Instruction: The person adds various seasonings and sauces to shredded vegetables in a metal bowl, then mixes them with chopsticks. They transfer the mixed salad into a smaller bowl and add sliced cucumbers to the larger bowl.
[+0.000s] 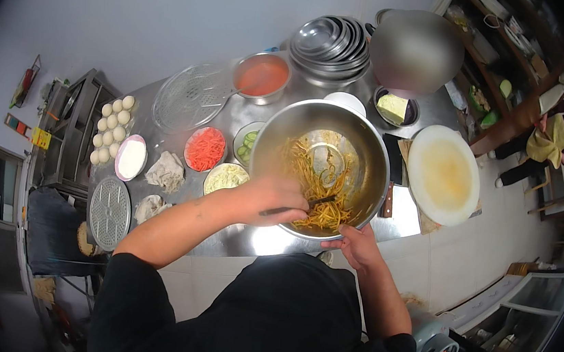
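Observation:
A large stainless steel mixing bowl (372, 154), tilted towards me, holds brown-sauced shredded food or noodles (326, 217). My left hand (277, 198), slightly blurred, grips dark chopsticks (321, 200) whose tips lie among the strands. At the bowl's near right rim is my right hand (357, 243), its thumb over the edge and its fingers below. Left of the bowl stand dishes of shredded carrot (205, 148), cucumber slices (247, 144) and pale shredded vegetable (226, 178).
Behind the bowl are a pot of orange-red liquid (261, 76) and stacked steel bowls (327, 41). A cleaver (387, 200) and a round cutting board (444, 175) lie right. Eggs (111, 130), cloths (166, 171) and a perforated steamer plate (110, 212) sit left. Another person (549, 137) stands far right.

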### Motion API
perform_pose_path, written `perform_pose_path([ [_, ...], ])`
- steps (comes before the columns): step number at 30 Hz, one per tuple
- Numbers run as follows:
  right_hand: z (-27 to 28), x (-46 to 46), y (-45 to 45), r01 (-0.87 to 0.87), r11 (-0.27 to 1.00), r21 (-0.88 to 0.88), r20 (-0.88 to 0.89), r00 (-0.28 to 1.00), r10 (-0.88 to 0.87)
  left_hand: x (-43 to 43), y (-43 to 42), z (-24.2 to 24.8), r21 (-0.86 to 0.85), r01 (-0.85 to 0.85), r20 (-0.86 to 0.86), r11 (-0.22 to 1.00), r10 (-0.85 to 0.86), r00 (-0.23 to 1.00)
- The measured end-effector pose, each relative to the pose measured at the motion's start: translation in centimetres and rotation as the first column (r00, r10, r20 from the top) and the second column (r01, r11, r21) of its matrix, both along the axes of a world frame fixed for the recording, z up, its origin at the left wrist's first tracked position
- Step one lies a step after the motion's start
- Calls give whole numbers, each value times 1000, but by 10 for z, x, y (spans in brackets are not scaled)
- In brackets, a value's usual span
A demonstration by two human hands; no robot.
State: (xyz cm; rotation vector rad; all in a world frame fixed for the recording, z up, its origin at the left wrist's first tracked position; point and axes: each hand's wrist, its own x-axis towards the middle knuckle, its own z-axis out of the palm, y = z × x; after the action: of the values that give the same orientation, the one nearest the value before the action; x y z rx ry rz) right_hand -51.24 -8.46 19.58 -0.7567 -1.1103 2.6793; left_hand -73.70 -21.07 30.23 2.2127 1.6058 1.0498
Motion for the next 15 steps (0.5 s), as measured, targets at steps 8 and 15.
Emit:
perform_pose_path([
  [8,-7,6,-1,-15,1000,-9,-59,998,15,7,-9,-4,144,-87,-134,986,106,985],
  [15,-11,5,-1,-6,1000,-21,-61,998,4,26,-4,1,-14,-72,-151,997,70,986],
])
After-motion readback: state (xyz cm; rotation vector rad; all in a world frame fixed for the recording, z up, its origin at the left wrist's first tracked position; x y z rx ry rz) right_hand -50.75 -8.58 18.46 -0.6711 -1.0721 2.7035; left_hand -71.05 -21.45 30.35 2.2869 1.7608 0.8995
